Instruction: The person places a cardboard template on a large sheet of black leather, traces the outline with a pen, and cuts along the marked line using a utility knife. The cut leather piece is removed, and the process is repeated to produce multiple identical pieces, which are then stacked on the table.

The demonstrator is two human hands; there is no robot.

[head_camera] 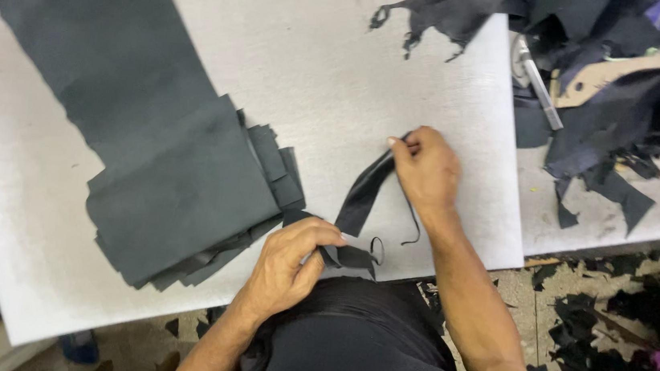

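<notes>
I held a narrow black leather strip [362,201] stretched between my 2 hands, near the front edge of the bench [341,66]. My left hand [290,266] pinched its near end at about 7 o'clock, the grip clenched on the folded, notched part where a thin curl of trimmed edging [415,226] hung loose. My right hand [427,169] had its grip closed on the far end at about 1 o'clock, fingertips pressing it down onto the bench. So the strip's long axis ran from 7 to 1, slanting away from me, and both hands sat at its ends with neither nearer its middle.

Just at 9 o'clock of my left hand lay a stack of dark cut leather pieces [184,196], its corner almost touching the strip's near end. Well apart at 2 o'clock, on a second bench, lay a metal-handled knife [540,85], a tan cardboard pattern [615,72] and a heap of black offcuts [635,118]. Scraps littered the floor [616,318] at 4 o'clock. Nothing lay across the strip itself.
</notes>
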